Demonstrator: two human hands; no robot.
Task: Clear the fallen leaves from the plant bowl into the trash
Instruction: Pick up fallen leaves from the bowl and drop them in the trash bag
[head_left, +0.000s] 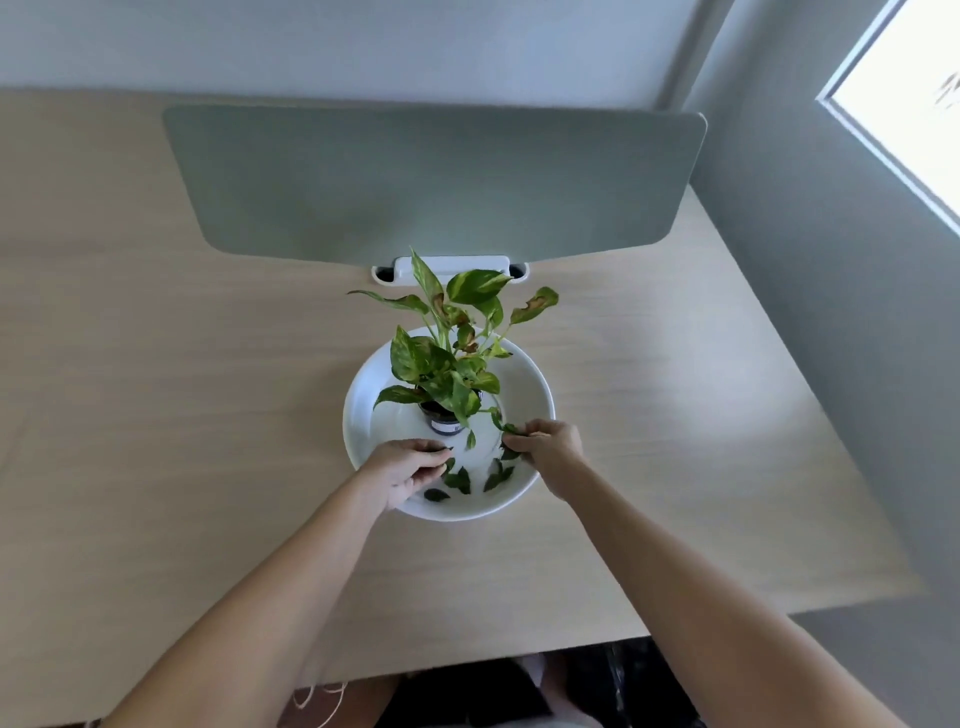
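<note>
Both hands are working inside the white plant bowl (524, 384), gathering the fallen leaves (460, 480) lying on its near inner slope, in front of the small potted plant (449, 358) standing at the bowl's centre. The left hand (410, 467) is curling its fingers over leaves at the bowl's near-left side, closing on them. The right hand (545, 447) is pinching dark leaves at the near-right rim.

Sweeping inward along the slope and bunching the leaves into one pinch looks best, keeping the fingers low so the overhanging live foliage is not torn. Several loose leaves are lying between the two hands, not yet taken.

The table (156, 415) around the bowl is offering bare room on every side. No trash is clearly showing; its place cannot be told.
</note>
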